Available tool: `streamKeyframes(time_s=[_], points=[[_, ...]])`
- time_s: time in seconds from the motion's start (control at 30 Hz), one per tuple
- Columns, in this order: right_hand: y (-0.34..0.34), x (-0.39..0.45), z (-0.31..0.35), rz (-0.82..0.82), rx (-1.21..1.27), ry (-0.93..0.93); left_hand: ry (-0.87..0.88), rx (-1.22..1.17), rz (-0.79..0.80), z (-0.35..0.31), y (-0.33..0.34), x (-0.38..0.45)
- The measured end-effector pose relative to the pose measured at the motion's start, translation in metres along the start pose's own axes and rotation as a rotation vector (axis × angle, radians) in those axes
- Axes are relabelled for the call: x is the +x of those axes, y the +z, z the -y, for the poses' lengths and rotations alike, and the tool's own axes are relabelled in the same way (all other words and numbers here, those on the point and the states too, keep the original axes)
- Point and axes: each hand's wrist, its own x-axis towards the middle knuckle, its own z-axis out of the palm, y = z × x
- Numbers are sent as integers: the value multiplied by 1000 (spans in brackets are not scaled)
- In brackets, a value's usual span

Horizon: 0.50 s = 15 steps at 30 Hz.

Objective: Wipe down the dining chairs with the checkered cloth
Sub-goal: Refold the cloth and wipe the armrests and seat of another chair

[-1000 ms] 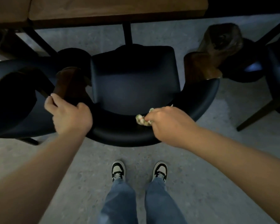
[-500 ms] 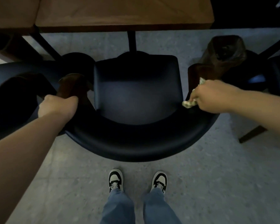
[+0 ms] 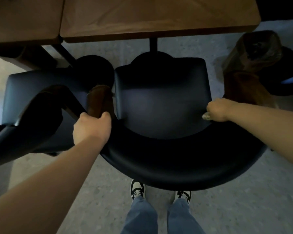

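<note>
A dark padded dining chair with a curved backrest stands right in front of me. My left hand grips the brown wooden left armrest. My right hand holds the bunched checkered cloth at the right edge of the seat, where seat meets backrest. Only a small pale wad of the cloth shows below my fingers.
A second dark chair stands close on the left, a third at the right edge. The wooden table overhangs the seat fronts, its black post behind the seat. My shoes are under the backrest on the speckled floor.
My right hand with the cloth swept from the backrest's middle to the right armrest, then down to the seat's right edge. The left hand shifted its grip further up the left armrest.
</note>
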Motion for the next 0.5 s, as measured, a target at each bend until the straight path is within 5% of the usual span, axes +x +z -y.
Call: streamKeyframes(time_s=[0.17,0.5], points=[[4,8,13,122,71,5,-13,-32,-4,2,2,2],[29,16,98,120,308,-46,-23,-76,37,0,-2,0]])
